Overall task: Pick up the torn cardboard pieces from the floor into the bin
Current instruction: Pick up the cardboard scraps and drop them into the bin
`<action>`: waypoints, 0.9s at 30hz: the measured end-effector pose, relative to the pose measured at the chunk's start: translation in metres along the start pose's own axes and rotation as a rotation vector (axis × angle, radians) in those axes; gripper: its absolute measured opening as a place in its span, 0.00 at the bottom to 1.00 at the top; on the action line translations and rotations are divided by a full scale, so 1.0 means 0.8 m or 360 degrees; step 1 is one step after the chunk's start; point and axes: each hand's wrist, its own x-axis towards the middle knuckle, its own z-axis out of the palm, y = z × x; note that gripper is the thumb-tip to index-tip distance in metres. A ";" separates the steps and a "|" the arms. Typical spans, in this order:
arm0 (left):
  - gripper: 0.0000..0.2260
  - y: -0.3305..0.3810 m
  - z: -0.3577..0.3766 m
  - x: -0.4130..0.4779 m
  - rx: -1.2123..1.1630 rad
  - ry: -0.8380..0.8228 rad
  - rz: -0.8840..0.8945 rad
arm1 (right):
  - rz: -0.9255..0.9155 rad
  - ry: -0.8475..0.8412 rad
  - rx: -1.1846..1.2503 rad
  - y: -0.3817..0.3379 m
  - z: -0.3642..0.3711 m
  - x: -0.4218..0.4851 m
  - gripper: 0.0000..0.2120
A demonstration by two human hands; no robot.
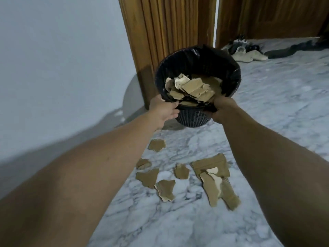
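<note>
Torn cardboard pieces (147, 178) are scattered on the marble floor (160, 220) between the forearms, and more are heaped inside the bin (193, 119). The bin is tilted toward the camera. Its near rim is gripped by the left hand (162, 109) and the right hand (223, 109). Shoes (249, 56) lie beyond, by a wooden door (267, 16).

Dark black-lined lattice bin (194, 118) heaped with torn brown cardboard (194, 88); more torn pieces (211, 165) scattered flat on marble floor (178, 220).
</note>
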 end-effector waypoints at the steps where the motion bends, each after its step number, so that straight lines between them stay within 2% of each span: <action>1: 0.35 0.001 0.023 0.012 0.0005 0.0041 -0.0016 | 0.0000 0.0036 0.0081 -0.001 -0.011 0.012 0.13; 5: 0.32 0.015 0.103 0.053 0.0198 0.0196 -0.0044 | -0.0007 0.0167 0.0419 -0.002 -0.034 0.056 0.18; 9: 0.13 0.020 0.157 0.075 0.0560 0.0298 -0.0116 | 0.0007 0.0275 0.0480 -0.001 -0.050 0.095 0.20; 14: 0.14 0.015 0.162 0.114 0.0631 0.0331 -0.0129 | -0.0096 0.0263 0.0287 -0.011 -0.055 0.124 0.22; 16: 0.21 0.009 0.152 0.126 0.0738 0.0325 -0.0007 | -0.0128 0.0281 0.0257 -0.015 -0.050 0.131 0.22; 19: 0.19 0.005 0.134 0.139 0.1206 0.0255 0.0237 | -0.0141 0.0321 0.0182 -0.017 -0.047 0.139 0.23; 22: 0.25 0.005 0.122 0.142 0.1674 0.0197 0.0462 | -0.0142 0.0331 0.0129 -0.023 -0.049 0.152 0.23; 25: 0.24 0.009 0.124 0.130 0.1815 0.0113 0.0564 | -0.0180 0.0366 -0.0077 -0.027 -0.052 0.156 0.27; 27: 0.23 0.010 0.122 0.124 0.1881 0.0008 0.0574 | -0.0310 0.0395 -0.0331 -0.028 -0.060 0.145 0.31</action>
